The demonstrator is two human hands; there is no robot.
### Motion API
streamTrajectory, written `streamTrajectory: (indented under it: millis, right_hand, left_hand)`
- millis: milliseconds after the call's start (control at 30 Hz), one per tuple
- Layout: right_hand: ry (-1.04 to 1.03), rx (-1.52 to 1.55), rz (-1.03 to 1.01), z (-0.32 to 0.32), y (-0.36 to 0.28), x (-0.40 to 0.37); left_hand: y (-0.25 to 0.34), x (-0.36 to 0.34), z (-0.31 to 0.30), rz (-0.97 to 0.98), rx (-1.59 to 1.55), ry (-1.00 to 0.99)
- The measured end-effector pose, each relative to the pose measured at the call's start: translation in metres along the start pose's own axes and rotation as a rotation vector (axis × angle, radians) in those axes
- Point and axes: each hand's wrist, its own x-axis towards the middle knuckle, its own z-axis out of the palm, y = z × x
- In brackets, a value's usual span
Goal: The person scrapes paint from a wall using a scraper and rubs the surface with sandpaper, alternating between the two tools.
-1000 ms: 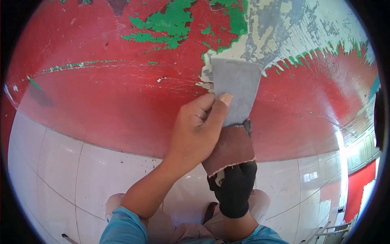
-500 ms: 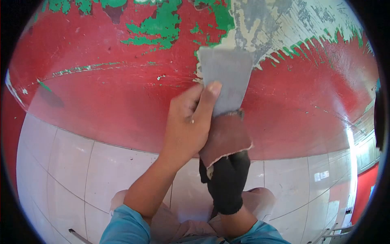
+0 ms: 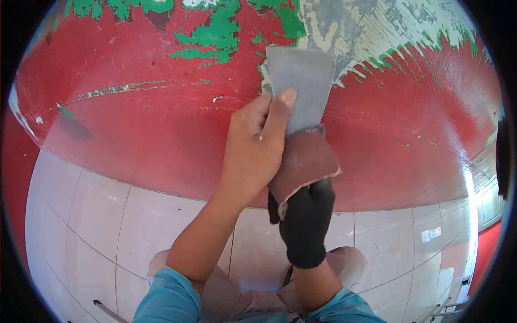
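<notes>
A wide metal scraper blade [image 3: 304, 81] lies over the boundary between red paint and a stripped grey patch on the wall [image 3: 215, 140]. My bare left hand [image 3: 256, 140] pinches the blade's left edge, thumb on its face. Below it, my right hand [image 3: 307, 220] in a black glove is closed around the scraper's handle end, which a reddish-brown piece of cloth or sandpaper [image 3: 307, 161] covers. The handle itself is hidden.
Green paint patches [image 3: 215, 35] and a grey-white stripped area [image 3: 371, 32] show on the upper wall. White floor tiles [image 3: 161, 215] run along the wall's base. Metal bars [image 3: 107, 311] stand at the lower left and lower right.
Both hands and the scraper have moved a little up the wall, the blade's edge now higher over the stripped patch. The grips look the same.
</notes>
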Motion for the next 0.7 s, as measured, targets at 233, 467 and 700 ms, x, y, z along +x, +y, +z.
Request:
streamTrajectory:
  millis: [233,467,700]
  right_hand:
    - [0.034,0.089,0.058,-0.003,-0.009,0.0]
    - [0.03,-0.06,0.034,-0.004,-0.007,-0.006]
    - [0.017,-0.003,-0.059,0.005,-0.014,0.01]
  left_hand:
    - [0.01,0.003,0.002,-0.021,-0.002,-0.006]
    - [0.001,-0.004,0.005,-0.105,-0.14,-0.033]
    - [0.015,0.005,-0.001,-0.063,0.073,-0.022]
